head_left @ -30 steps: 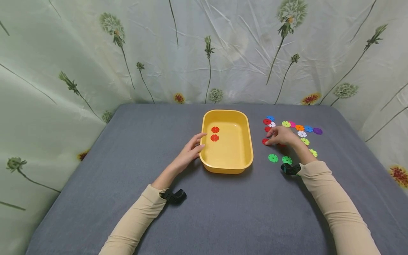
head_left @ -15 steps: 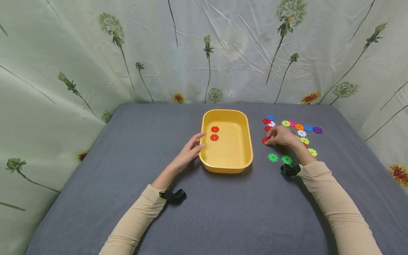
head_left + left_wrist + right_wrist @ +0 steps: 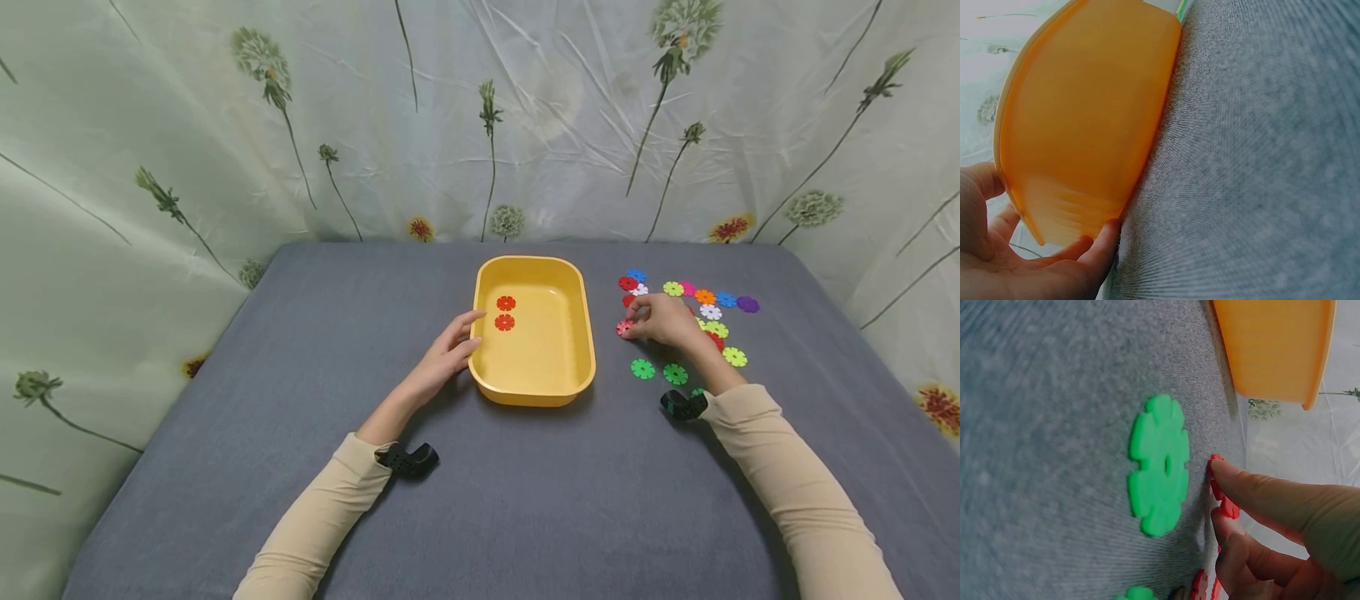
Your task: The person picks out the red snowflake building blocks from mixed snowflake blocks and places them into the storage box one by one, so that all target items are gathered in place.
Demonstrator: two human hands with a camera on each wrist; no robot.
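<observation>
A yellow plastic bin (image 3: 540, 358) stands mid-table with two red notched, flower-shaped discs (image 3: 505, 322) lying inside. My left hand (image 3: 442, 358) holds its left rim. In the left wrist view, some fingertips (image 3: 1107, 237) touch the outer wall low down, near the cloth. To the right of the bin, my right hand (image 3: 663, 321) pinches another red disc (image 3: 623, 327) between thumb and finger. That disc looks tilted in the right wrist view; whether it is fully off the cloth I cannot tell. Green discs (image 3: 642, 368) lie flat just in front of this hand.
Beyond and beside the right hand lie several more discs: blue (image 3: 636, 276), orange (image 3: 705, 297), purple (image 3: 747, 304), white (image 3: 711, 312) and yellow-green (image 3: 735, 357). Some overlap, and the right hand and arm hide part of them. Grey cloth (image 3: 495, 508) covers the table; a flower-print curtain hangs behind.
The red disc under the right fingertips has tilted and looks paler, now pinched. The right hand has barely shifted. The left hand and the bin stay where they were.
</observation>
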